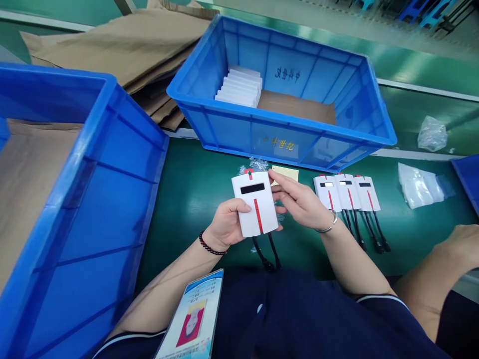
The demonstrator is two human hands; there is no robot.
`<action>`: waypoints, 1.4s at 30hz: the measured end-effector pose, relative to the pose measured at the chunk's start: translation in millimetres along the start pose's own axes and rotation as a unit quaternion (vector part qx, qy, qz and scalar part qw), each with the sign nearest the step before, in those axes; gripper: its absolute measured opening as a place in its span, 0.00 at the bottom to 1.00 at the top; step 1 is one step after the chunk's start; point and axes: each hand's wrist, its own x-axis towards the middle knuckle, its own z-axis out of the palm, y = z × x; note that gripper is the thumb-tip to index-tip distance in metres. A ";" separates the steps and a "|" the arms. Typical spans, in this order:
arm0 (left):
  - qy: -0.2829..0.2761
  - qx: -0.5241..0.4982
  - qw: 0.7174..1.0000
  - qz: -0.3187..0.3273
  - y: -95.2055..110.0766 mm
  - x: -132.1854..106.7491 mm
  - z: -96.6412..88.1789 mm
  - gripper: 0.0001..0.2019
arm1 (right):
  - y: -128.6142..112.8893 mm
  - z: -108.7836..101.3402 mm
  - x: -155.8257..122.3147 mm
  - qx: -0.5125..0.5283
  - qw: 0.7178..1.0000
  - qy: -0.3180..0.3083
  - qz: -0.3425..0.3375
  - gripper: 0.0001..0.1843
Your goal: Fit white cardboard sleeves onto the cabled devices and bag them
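Observation:
My left hand (230,219) grips a white electronic device (247,217) with a dark display window, a red stripe and a red piece at its top. Two black cables (275,252) hang from the device's lower edge. Against its right side rests my right hand (299,197), fingers stretched out and partly hidden behind it. On the green table to the right lie three similar white devices (348,192) in a row, their cables pointing toward me. Behind the held device are a crumpled clear plastic piece (259,163) and a pale yellow paper (286,173).
A blue crate (284,122) at the back holds several white pieces (241,87) on cardboard. Another blue crate (86,209) stands at the left, near brown paper sheets (130,42). Plastic bags (421,184) lie at the right, where another person's arm (437,274) reaches in.

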 end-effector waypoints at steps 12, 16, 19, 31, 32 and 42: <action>0.110 0.230 0.965 0.060 -22.4 -1.2 34.7 0.27 | -0.4 -10.1 15.8 0.258 0.943 0.124 0.169 0.25; 0.122 0.367 0.916 0.107 -28.2 -7.0 41.6 0.18 | -3.5 -10.0 12.8 0.299 0.926 0.168 0.156 0.26; 0.141 0.425 0.887 0.113 -26.9 -8.7 46.5 0.12 | -4.2 -14.6 8.4 0.294 0.931 0.165 0.143 0.25; 0.091 0.392 0.913 0.067 -36.5 -6.3 38.1 0.16 | -32.4 -26.2 13.2 0.195 0.963 0.105 0.156 0.22; 0.091 0.341 0.933 0.071 -36.1 -7.2 34.7 0.18 | -30.3 -25.8 12.9 0.189 0.962 0.125 0.151 0.22; 0.135 0.037 0.983 0.115 -23.0 -13.5 5.6 0.17 | -54.9 11.7 -20.8 -0.155 0.982 0.028 0.100 0.23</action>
